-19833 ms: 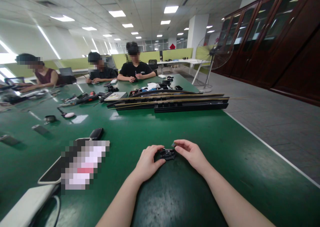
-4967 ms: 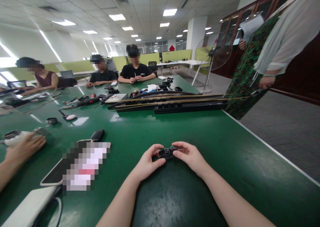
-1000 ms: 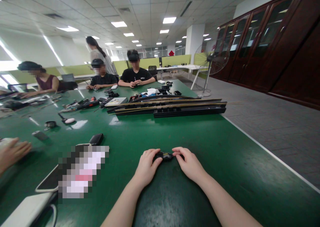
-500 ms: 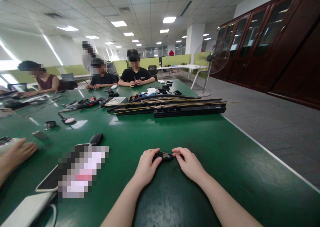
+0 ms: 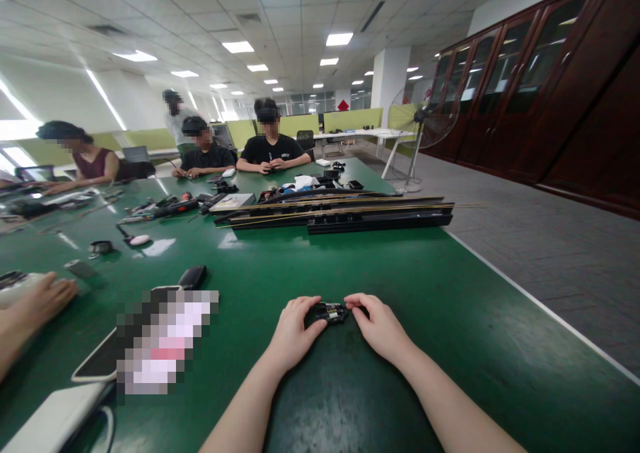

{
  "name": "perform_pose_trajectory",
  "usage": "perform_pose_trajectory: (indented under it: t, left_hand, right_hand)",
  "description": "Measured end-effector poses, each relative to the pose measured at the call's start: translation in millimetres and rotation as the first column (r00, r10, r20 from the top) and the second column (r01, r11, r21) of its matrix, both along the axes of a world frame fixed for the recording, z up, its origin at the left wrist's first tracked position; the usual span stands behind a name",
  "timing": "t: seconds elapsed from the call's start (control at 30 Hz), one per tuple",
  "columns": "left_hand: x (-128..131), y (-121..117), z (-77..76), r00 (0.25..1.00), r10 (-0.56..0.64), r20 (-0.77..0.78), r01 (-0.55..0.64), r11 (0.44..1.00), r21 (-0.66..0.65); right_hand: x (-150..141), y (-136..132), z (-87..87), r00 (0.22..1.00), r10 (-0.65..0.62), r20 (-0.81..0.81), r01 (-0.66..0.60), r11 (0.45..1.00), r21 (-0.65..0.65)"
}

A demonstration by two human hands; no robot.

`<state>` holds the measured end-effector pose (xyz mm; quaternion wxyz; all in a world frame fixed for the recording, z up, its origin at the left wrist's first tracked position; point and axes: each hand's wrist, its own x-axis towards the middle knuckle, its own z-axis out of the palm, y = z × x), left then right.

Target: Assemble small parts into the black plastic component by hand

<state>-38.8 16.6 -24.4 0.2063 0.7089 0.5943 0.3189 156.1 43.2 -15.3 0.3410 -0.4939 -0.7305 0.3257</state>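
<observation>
My left hand grips the left end of a small dark device over the green table. My right hand has its fingertips at the device's right end; I cannot tell whether they touch. Ahead of me lie long black rails with thin brass-coloured rods on top. At far left, a co-worker's hand is against a white object.

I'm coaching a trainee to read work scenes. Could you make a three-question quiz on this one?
1. Which of the wearer's hands covers more of the small black device?
2. True or false: the standing fan stands beyond the green table.
3. The thin golden rods lie across: A) the carpet; B) the long black bars; C) a chair.

Key: 1. The left hand. 2. True. 3. B.
</observation>
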Motion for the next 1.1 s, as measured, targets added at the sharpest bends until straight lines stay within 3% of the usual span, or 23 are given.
perform_pose_trajectory:
  t: [1.1]
  left_hand:
    - [0.5,1.2,-2.2,0.997,-0.002,-0.078,0.003,1.000,0.006]
  right_hand:
    - [-0.2,1.2,0.1,0.999,0.009,0.048,-0.010,1.000,0.019]
